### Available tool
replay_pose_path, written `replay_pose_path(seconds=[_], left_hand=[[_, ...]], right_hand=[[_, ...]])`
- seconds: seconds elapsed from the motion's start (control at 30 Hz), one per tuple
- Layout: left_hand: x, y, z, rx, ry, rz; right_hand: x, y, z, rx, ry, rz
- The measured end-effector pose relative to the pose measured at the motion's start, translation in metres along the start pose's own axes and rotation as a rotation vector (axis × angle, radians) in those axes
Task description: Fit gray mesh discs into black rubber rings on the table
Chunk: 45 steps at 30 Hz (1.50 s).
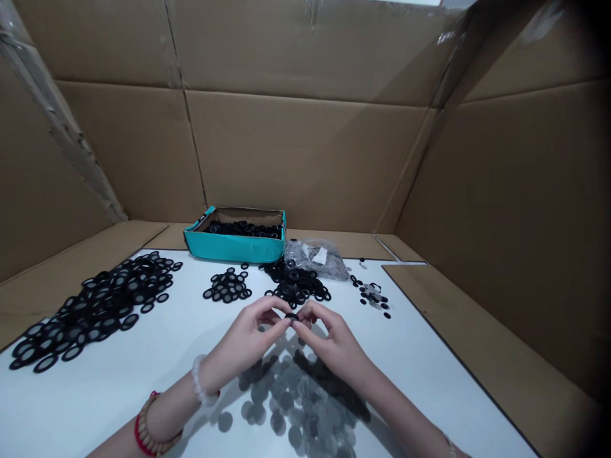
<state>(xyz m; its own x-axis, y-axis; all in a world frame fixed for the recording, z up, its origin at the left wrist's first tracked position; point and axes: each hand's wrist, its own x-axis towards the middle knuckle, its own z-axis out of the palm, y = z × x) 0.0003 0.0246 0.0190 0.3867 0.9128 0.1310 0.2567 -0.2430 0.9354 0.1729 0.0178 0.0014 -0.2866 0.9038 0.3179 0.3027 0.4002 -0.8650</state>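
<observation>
Between the fingertips of both hands is a small black ring (292, 317), held above the white table. My left hand (260, 327) pinches its left side, while my right hand (329, 334) grips the right side with thumb and fingers. Whether a disc sits inside the ring is too small to tell. Below my hands lie many loose grey translucent discs (286, 401), partly hidden by my right forearm. Just beyond my fingers is a heap of black rings (298, 286).
A turquoise box (233, 247) of black rings stands at the back, beside a clear plastic bag (317, 257). At left spreads a large pile of rings with grey centres (105, 299); a smaller pile (228, 286) lies mid-table. Small black pieces (375, 294) lie right. Cardboard walls (305, 159) surround the table.
</observation>
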Motion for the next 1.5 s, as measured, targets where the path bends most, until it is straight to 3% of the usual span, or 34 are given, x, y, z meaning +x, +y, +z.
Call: replay_pose_path(seconds=[0.23,0.4,0.5,0.67,0.87,1.13,1.23,1.5], left_hand=[[-0.005,0.002,0.007,0.269,0.004,0.091],[-0.009,0.008,0.009,0.319,0.075,0.125],[-0.008,0.006,0.01,0.192,0.083,0.062],[-0.003,-0.003,0.013,-0.158,0.032,-0.163],[0.001,0.001,0.006,-0.259,0.019,-0.096],[-0.001,0.011,-0.002,-0.426,-0.085,-0.279],[-0.001,0.011,-0.003,-0.352,-0.058,-0.297],[0.001,0.001,0.009,-0.031,0.096,-0.098]], right_hand=[[-0.001,0.0,0.0,0.013,-0.007,-0.028],[-0.003,-0.001,0.0,0.037,0.044,-0.074],[-0.003,0.0,0.001,0.03,0.043,-0.063],[0.0,0.001,-0.001,-0.014,0.006,-0.013],[0.002,-0.004,-0.005,-0.003,0.005,0.016],[0.0,-0.005,-0.006,-0.035,0.017,-0.017],[0.0,-0.003,-0.005,-0.077,0.035,-0.029],[0.0,0.001,0.0,-0.053,0.046,0.012]])
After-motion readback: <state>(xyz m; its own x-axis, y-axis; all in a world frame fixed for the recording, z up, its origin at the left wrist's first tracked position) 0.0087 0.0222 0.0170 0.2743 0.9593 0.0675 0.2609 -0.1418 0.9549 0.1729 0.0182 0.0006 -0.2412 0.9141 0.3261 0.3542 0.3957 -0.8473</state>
